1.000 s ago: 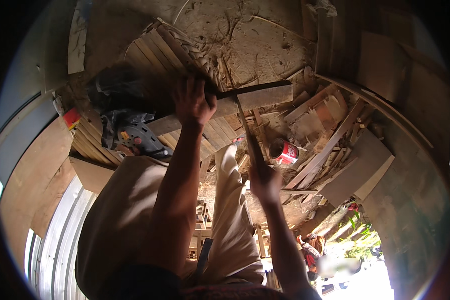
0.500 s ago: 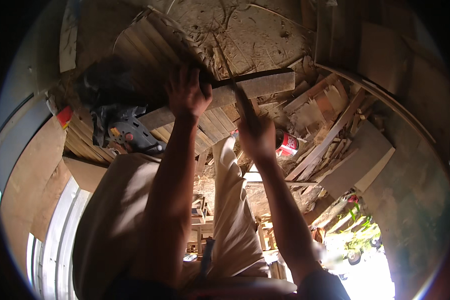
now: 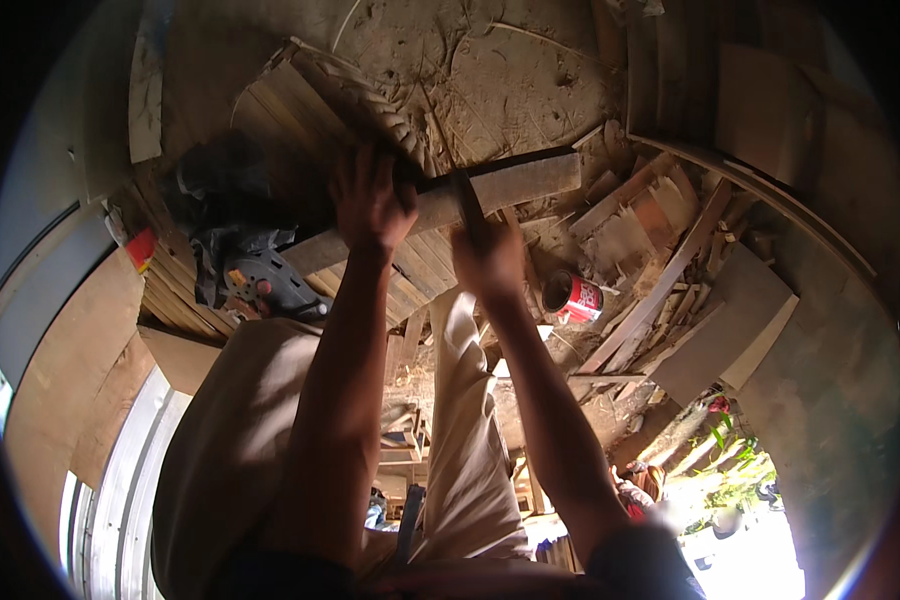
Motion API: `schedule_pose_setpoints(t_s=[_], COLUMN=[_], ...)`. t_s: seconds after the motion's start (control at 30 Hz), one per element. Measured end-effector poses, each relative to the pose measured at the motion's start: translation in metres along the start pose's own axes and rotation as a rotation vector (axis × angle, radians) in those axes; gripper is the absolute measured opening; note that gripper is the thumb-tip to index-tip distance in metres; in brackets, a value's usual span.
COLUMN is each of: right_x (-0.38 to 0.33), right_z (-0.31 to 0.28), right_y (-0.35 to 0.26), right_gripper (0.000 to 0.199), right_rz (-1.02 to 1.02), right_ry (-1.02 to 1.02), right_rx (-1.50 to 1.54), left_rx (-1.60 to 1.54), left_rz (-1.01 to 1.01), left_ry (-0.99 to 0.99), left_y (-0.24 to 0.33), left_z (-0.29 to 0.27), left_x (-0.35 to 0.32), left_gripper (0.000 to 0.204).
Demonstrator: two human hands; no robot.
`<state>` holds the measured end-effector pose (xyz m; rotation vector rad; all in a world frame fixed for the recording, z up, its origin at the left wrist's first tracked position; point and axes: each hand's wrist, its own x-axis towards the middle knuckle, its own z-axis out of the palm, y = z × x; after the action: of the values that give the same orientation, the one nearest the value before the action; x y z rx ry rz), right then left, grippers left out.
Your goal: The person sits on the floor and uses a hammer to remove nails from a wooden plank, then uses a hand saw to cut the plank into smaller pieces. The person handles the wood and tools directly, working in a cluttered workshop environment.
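Left hand (image 3: 372,205) is pressing flat on the plank (image 3: 510,185) to steady it, right hand (image 3: 488,262) beside it clamping a blade (image 3: 463,200) that is cutting across.

A red can (image 3: 573,297) with a white label band lies on its side among wood scraps, just right of the right hand (image 3: 490,262). A small red and white package (image 3: 141,248) sits well left of the left hand (image 3: 372,200).
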<state>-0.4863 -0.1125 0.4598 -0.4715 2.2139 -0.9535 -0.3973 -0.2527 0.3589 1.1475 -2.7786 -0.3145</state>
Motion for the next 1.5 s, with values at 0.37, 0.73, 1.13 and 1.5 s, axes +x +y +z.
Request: schedule_pose_setpoints(t_s=[0.37,0.73,1.13,1.5], right_x=[-0.092,-0.078,-0.219,-0.241], right_z=[-0.072,-0.071,-0.109,-0.076], right_y=[-0.049,0.022,0.1,0.093], right_gripper=[0.044,0.024,0.02,0.019], right_rz=[0.37,-0.426,-0.057,-0.081], right_ry=[-0.254,-0.046,0.341,0.215], right_rx=[0.128,0.768,0.062,0.196], left_rx=[0.077,-0.01,0.008,-0.338], left_rz=[-0.028,-0.013,0.517,0.348], left_ry=[-0.068,-0.016,-0.215,-0.211], left_y=[0.0,-0.004,-0.004,-0.009], left_z=[0.002,0.006,-0.018,-0.028], left_x=[-0.001,-0.003,-0.026,-0.026], left_gripper=[0.039,0.035,0.078,0.067])
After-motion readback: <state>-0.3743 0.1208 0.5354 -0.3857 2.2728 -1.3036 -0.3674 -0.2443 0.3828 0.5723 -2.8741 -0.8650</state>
